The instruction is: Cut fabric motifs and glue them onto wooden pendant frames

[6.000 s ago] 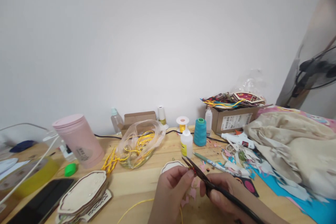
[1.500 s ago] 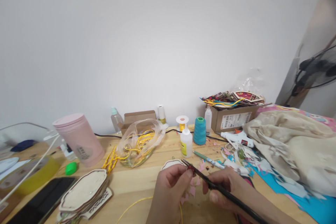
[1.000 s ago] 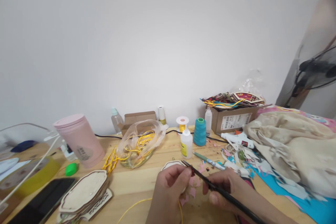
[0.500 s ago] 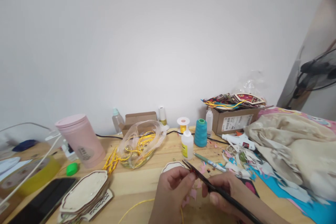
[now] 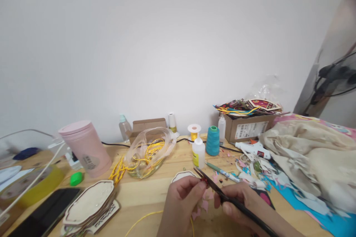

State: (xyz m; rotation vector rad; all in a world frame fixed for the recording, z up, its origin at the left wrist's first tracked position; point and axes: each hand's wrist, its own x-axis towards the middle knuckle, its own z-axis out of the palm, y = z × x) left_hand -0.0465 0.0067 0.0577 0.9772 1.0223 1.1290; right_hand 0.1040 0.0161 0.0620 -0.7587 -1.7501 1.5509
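Observation:
My left hand (image 5: 183,200) is closed, thumb and forefinger pinching a small dark red piece (image 5: 205,180); its exact kind is too small to tell. Black tweezers (image 5: 236,205) rest in my right hand (image 5: 244,202), held like a pen, with their tips beside the left fingertips at the red piece. A thin yellow cord (image 5: 144,216) runs over the table and passes under my left hand. Partly hidden behind that hand lies a pale wooden plaque (image 5: 182,175) with a scalloped edge.
A white glue bottle (image 5: 198,153), a teal thread cone (image 5: 213,142) and a green pen (image 5: 222,172) stand or lie just beyond my hands. Fabric scraps (image 5: 258,176) spread to the right. Stacked plaques (image 5: 90,202), a phone (image 5: 47,211) and a pink tumbler (image 5: 86,150) are left.
The tweezers and right hand have shifted very slightly, and more of the red piece shows at the left fingertips. Everything else stays in place.

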